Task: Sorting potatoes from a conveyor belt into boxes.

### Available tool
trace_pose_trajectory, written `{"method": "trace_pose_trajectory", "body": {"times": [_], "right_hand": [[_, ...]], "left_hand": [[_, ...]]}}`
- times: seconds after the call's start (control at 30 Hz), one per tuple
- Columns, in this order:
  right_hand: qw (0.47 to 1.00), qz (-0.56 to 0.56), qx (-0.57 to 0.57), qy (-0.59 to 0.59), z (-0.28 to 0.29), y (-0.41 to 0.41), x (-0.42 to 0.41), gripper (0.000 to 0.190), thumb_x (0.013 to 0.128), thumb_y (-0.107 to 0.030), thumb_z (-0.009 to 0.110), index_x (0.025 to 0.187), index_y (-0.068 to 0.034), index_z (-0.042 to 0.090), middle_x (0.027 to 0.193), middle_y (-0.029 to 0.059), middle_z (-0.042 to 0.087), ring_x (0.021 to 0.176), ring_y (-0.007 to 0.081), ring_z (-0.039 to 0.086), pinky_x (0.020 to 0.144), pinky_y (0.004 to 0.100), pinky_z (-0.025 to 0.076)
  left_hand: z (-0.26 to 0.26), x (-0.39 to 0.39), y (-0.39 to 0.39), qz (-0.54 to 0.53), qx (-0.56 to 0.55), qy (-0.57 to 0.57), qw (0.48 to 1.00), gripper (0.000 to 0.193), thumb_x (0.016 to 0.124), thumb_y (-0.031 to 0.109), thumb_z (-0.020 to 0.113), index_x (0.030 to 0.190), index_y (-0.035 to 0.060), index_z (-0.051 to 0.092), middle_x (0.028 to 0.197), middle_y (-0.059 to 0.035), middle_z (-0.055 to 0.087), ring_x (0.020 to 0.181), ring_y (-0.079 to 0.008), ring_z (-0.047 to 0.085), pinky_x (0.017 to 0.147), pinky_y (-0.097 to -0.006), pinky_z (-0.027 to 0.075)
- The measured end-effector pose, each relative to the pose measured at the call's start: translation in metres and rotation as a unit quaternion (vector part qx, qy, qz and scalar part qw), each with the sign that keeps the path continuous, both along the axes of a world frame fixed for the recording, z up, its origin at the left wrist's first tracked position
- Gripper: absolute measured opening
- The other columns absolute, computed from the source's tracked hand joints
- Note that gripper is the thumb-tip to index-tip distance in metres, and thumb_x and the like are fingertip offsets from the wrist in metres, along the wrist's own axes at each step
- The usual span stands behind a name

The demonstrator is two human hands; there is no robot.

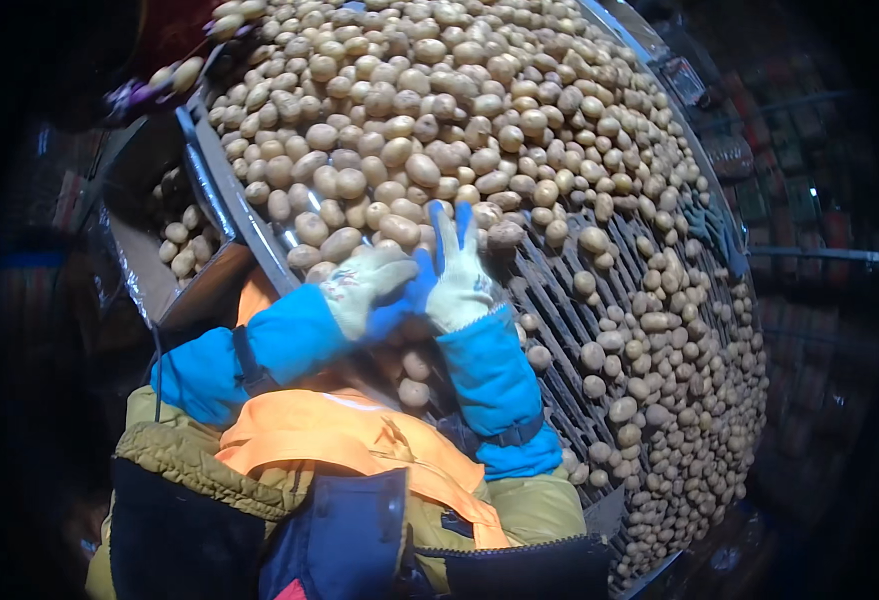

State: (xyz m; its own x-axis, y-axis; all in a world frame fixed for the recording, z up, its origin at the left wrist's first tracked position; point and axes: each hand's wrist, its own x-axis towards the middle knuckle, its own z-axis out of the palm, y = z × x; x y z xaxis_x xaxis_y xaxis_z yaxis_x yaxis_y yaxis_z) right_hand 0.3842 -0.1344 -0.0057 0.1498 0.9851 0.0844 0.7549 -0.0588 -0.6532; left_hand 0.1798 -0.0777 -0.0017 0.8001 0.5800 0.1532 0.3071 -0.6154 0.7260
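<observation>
Both my hands wear white knit gloves with blue coated palms and fingers, over bright blue sleeves. My left hand (387, 296) is blurred, turned palm inward near the front edge of the potato pile; whether it grips anything cannot be told. Beside it my right hand (460, 266) points away from me, two fingers raised and spread against the pile. Potatoes (422, 170) lie thickly just beyond both hands. Dark slats (559, 300) show to the right of my right hand, with loose potatoes on them. A few potatoes (414, 392) sit between my forearms.
A cardboard box (136, 281) holding potatoes stands at left against the metal side rail (248, 217). At upper left, another person's purple gloves (139, 97) are near potatoes. A teal glove (709, 225) is at the far right edge. More potatoes (679, 420) cover the slats at right.
</observation>
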Motion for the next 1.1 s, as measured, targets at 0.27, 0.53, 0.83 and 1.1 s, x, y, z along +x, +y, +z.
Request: {"method": "trace_pose_trajectory", "body": {"times": [0.27,0.53,0.83,1.1], "right_hand": [[0.958,-0.094,0.033,0.269,-0.012,-0.029,0.085,0.057,0.103,-0.008,0.075,0.156,0.000,0.059,0.143,0.0146,0.069,0.125,0.0236,0.069,0.105,0.0360,0.058],[0.918,-0.220,-0.250,-0.214,-0.045,-0.072,0.257,0.071,0.093,-0.035,0.074,0.157,-0.010,0.057,0.142,0.0332,0.065,0.128,0.0476,0.069,0.109,0.0527,0.056],[0.929,-0.250,-0.159,-0.223,-0.106,-0.094,0.295,0.071,0.084,-0.028,0.086,0.148,-0.009,0.061,0.130,0.0277,0.069,0.113,0.0452,0.071,0.101,0.0533,0.060],[0.916,-0.292,-0.085,0.263,-0.077,-0.119,0.223,0.068,0.080,-0.007,0.094,0.140,-0.001,0.064,0.116,0.0109,0.069,0.096,0.0185,0.067,0.083,0.0359,0.061]], "left_hand": [[0.001,0.025,0.017,0.037,0.160,0.199,0.966,0.058,0.096,0.047,0.076,0.149,0.0243,0.066,0.164,-0.0219,0.050,0.151,-0.0443,0.049,0.130,-0.0728,0.020],[-0.008,0.037,0.081,0.084,0.175,0.120,0.974,0.038,0.095,0.047,0.078,0.121,0.0183,0.079,0.149,-0.0159,0.064,0.138,-0.0414,0.058,0.128,-0.0652,0.031],[0.039,0.028,0.010,0.173,-0.445,-0.018,0.878,0.043,0.111,0.041,0.071,0.132,0.0032,0.077,0.108,-0.0038,0.078,0.091,-0.0100,0.069,0.082,-0.0279,0.058],[-0.001,0.009,-0.020,0.117,-0.750,-0.150,0.634,0.053,0.105,0.051,0.076,0.138,0.0092,0.071,0.112,-0.0074,0.076,0.091,-0.0202,0.073,0.078,-0.0360,0.060]]}}
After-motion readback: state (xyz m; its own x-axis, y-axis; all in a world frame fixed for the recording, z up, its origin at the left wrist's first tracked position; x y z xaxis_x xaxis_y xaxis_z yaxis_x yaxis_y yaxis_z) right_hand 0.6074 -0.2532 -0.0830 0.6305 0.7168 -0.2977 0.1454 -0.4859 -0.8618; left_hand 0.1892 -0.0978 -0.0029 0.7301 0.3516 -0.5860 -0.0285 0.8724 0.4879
